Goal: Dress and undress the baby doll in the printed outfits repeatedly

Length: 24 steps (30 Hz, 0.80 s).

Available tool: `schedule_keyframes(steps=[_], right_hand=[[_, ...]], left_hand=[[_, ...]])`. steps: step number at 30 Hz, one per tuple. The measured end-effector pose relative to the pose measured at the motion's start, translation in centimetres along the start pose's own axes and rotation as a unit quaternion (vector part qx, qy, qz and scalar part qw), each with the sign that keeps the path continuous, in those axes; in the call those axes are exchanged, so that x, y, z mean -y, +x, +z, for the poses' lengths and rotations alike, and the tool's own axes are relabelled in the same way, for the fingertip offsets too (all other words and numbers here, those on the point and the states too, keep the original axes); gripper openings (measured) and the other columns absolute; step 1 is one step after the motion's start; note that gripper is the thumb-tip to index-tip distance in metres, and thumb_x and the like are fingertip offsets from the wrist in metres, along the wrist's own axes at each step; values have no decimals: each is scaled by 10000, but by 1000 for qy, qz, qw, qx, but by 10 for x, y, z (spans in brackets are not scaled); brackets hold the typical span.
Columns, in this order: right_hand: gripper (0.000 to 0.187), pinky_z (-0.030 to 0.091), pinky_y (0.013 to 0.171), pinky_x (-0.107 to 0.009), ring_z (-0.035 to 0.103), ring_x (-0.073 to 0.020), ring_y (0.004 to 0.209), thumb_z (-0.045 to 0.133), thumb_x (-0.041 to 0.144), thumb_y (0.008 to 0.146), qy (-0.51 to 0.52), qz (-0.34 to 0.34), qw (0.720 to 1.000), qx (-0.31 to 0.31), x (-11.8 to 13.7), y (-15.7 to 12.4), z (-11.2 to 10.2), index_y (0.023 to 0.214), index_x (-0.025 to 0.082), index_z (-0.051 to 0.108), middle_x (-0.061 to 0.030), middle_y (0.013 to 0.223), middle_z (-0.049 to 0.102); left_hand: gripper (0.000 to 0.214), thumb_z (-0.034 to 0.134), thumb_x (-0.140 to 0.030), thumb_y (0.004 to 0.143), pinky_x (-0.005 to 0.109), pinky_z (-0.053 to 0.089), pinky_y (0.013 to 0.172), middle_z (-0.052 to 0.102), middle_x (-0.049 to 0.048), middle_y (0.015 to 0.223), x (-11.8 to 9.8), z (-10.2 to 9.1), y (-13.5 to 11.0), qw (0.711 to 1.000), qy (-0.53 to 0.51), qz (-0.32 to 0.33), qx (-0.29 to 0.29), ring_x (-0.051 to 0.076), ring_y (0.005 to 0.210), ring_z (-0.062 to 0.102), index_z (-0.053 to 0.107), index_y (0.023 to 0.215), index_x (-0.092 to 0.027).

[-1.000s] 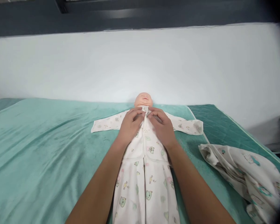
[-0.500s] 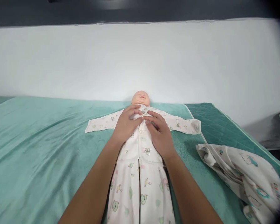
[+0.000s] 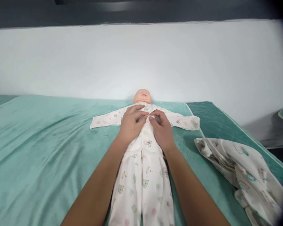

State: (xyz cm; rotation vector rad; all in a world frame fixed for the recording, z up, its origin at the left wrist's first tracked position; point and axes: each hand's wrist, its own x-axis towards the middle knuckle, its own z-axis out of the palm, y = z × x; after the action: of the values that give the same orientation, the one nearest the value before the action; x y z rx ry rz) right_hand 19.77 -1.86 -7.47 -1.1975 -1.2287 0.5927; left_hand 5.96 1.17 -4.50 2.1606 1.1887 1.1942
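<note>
A baby doll (image 3: 142,96) lies on its back, its head toward the wall. It wears a white printed baby jacket (image 3: 149,143) with both sleeves spread out sideways, and matching white pants (image 3: 145,185) cover the legs. At the upper chest, my left hand (image 3: 133,122) pinches the jacket's front edge between thumb and index finger. Close beside it, my right hand (image 3: 162,127) pinches the other side of the front opening, fingertips nearly touching the left ones. The fastening between the fingertips is hidden.
Under the doll is a green blanket (image 3: 49,150) with creases on the left. A crumpled white printed cloth (image 3: 240,169) lies at the right. Behind the bed rises a white wall (image 3: 141,59), and a darker green quilted mat (image 3: 209,117) shows at the right.
Both hands stay at the jacket's chest; the fingers have drawn closer together, and my right fingers have curled into a tighter pinch. The view has shifted slightly.
</note>
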Motion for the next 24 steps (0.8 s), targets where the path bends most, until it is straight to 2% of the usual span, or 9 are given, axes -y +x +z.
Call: schedule_keyframes(steps=[3, 5, 8, 11, 19, 24], right_hand=[[144, 388, 1062, -402, 537, -209, 1208, 568, 307, 869, 2, -1, 1000, 6, 1, -13, -4, 1003, 258, 583, -26, 1279, 612], [148, 362, 1101, -422, 465, -221, 1328, 587, 316, 863, 7, -6, 1000, 19, 2, -20, -7, 1003, 266, 584, -27, 1409, 546], [105, 312, 1147, -468, 398, -238, 1400, 607, 332, 863, -18, -21, 998, 50, 4, -25, -10, 949, 270, 608, -25, 1473, 495], [74, 252, 1183, -496, 354, -246, 1433, 619, 340, 868, -50, -37, 995, 79, 6, -23, -11, 899, 276, 641, -10, 1493, 475], [59, 265, 1181, -500, 372, -247, 1422, 665, 342, 855, -58, -31, 991, 114, 8, -19, -15, 888, 294, 678, 22, 1492, 483], [57, 272, 1170, -525, 375, -266, 1419, 651, 327, 857, -67, -22, 991, 112, 10, -21, -14, 867, 284, 687, 15, 1498, 481]], left_hand=[[217, 540, -269, 930, 409, 335, 1183, 607, 4, 1366, 0, -7, -22, 1000, -19, -8, 1, 191, 1334, 479, 728, 1036, -286], [199, 535, -295, 937, 403, 364, 1160, 579, 11, 1399, 2, -12, -36, 997, -61, -37, -2, 193, 1347, 472, 707, 1035, -277], [147, 554, -316, 925, 394, 424, 1095, 534, 15, 1444, 4, -18, -47, 993, -94, -73, 5, 210, 1365, 455, 683, 969, -263], [113, 584, -322, 905, 397, 449, 1061, 505, 1, 1472, 3, -19, -47, 993, -81, -77, 29, 232, 1408, 393, 682, 906, -264], [104, 607, -305, 884, 385, 527, 927, 491, -27, 1483, -1, -22, -37, 993, -66, -76, 64, 262, 1425, 355, 684, 829, -262], [98, 611, -266, 876, 451, 462, 1057, 495, -21, 1487, 2, -24, -39, 992, -80, -68, 73, 263, 1431, 367, 695, 825, -258]])
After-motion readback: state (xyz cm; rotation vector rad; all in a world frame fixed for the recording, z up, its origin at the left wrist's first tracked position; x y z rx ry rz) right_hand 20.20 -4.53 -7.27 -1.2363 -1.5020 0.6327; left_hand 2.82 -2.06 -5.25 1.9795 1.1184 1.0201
